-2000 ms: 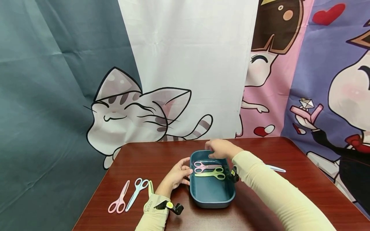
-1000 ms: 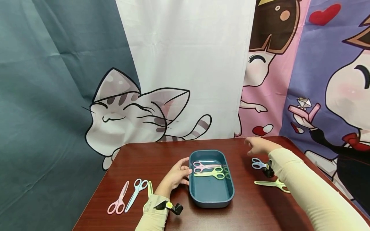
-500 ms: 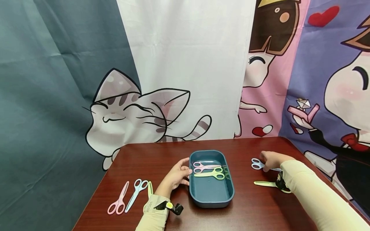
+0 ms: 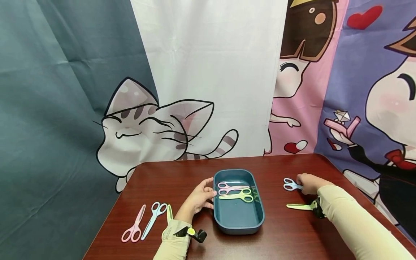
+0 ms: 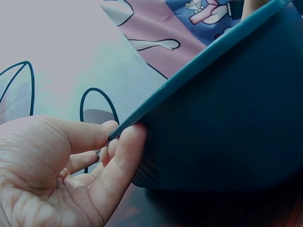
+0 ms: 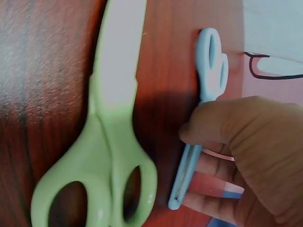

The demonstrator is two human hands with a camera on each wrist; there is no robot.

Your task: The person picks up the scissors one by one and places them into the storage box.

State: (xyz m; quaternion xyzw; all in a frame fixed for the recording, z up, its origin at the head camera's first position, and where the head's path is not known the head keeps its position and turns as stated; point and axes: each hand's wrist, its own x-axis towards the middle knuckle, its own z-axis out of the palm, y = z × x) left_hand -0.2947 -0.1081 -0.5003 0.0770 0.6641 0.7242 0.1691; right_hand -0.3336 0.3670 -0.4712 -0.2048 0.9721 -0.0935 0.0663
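Note:
A dark teal box (image 4: 238,218) stands mid-table, with pink scissors (image 4: 233,188) and green scissors (image 4: 234,196) lying inside it. My left hand (image 4: 199,196) pinches its left rim between thumb and fingers, as the left wrist view shows up close. Over on the right side, my right hand (image 4: 312,183) grips light blue scissors (image 6: 208,80) across the blades, thumb on one side and fingers on the other. Their handle loops point left, toward the box. Closer to me lie other green scissors (image 4: 297,207), their handles mostly hidden by the right wrist in the head view.
On the left of the brown table (image 4: 182,173) lie pink scissors (image 4: 135,225), blue scissors (image 4: 151,221) and green scissors (image 4: 169,213), the last partly covered by my left wrist. A cartoon-printed curtain (image 4: 208,72) hangs behind the table's far edge.
My right hand has moved from over the box to the right, come down on the light blue scissors and taken hold of them. My left hand has stayed at the box rim.

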